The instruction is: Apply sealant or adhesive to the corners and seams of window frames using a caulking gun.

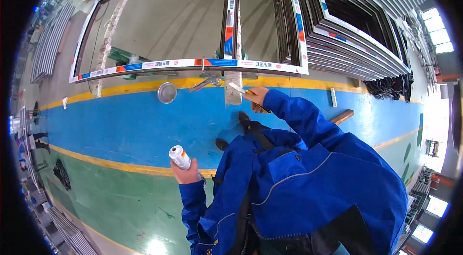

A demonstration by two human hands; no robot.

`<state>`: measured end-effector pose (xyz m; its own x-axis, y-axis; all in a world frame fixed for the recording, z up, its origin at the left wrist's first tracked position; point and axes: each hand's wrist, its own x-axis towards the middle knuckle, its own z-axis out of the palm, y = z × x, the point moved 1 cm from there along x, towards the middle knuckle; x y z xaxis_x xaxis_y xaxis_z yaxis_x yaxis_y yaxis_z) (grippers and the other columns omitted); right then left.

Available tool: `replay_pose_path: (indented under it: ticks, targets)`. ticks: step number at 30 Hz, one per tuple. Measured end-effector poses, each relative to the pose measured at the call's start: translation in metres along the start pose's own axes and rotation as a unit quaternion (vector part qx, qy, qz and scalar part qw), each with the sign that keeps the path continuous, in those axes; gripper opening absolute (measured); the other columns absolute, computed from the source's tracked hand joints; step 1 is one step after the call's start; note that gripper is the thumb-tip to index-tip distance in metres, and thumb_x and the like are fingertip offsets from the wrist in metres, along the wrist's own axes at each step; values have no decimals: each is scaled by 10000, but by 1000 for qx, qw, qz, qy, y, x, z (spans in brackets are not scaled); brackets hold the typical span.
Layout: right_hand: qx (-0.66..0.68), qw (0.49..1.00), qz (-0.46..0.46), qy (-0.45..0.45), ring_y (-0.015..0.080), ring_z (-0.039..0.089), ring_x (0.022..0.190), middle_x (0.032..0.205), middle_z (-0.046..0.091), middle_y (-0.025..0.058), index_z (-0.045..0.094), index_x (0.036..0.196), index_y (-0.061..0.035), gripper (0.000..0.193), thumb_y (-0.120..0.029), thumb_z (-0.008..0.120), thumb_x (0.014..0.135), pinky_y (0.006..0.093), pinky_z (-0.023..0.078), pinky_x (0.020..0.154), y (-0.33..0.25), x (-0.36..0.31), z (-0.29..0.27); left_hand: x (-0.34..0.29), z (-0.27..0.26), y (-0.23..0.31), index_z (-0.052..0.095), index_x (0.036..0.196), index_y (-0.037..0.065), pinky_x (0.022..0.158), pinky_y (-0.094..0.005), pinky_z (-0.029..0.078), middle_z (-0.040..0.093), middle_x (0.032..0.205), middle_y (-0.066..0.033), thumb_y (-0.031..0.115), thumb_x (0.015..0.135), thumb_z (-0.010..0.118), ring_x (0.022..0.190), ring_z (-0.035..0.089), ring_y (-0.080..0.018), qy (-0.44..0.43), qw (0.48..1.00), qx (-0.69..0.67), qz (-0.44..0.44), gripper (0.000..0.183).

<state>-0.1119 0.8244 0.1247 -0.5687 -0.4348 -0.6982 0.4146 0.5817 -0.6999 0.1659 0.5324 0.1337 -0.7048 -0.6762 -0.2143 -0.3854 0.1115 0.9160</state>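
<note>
Near left hand (185,174), perhaps spray can (179,156).

We see only the back of our left hand (185,174); its fingers wrap the white spray can (180,156), hiding the can's lower half and base. Our right hand (256,96) covers most of the small tool (238,88) it grips, so we cannot tell what the pale blade-like tip belongs to. Our blue jacket (308,182) hides the legs and most of the dark shoes (244,120), and the lower edge cuts the jacket off. The printing on the window frame (193,63) is too small to make out. Objects along the far-left rim (34,124) are blurred and bent, and we cannot identify them.
</note>
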Motion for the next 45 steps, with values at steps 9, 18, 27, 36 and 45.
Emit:
replay_pose_path:
  ticks: [9,18,27,36,45]
  targets:
    - [33,994,47,-95,166,573,515,673,604,89,612,960,-12,583,-577,480,907,319,490,465,15,35,-17,-6,9,-9,473,1164,-9,773,-355,499,587,986,-123,87,637,761,867,601,-210,-5,1000,23,-3,609]
    - [14,996,74,-54,136,512,470,598,545,52,593,852,-27,559,-579,516,891,310,440,421,31,34,-28,0,21,-9,472,1171,-15,787,-351,495,589,985,-123,117,628,763,874,605,-221,-9,998,56,-4,630]
    - [32,997,72,-6,147,508,440,578,542,52,620,904,-32,496,-519,530,903,331,450,415,87,7,-42,2,30,13,487,1147,-4,755,-347,501,600,933,-105,102,636,753,809,613,-200,-23,998,63,0,586]
    - [-347,873,-258,224,341,562,982,1034,559,154,479,1266,-104,508,-260,650,813,454,475,820,62,8,19,-3,26,7,494,1140,3,757,-331,499,602,942,-94,90,654,744,809,609,-185,-51,997,52,-28,554]
    - [-417,845,-229,245,304,565,934,1018,561,101,425,1349,-144,597,-256,662,812,439,473,762,67,-4,14,4,39,26,483,1127,-4,737,-328,498,596,907,-88,105,660,750,791,605,-172,-64,996,64,-25,549]
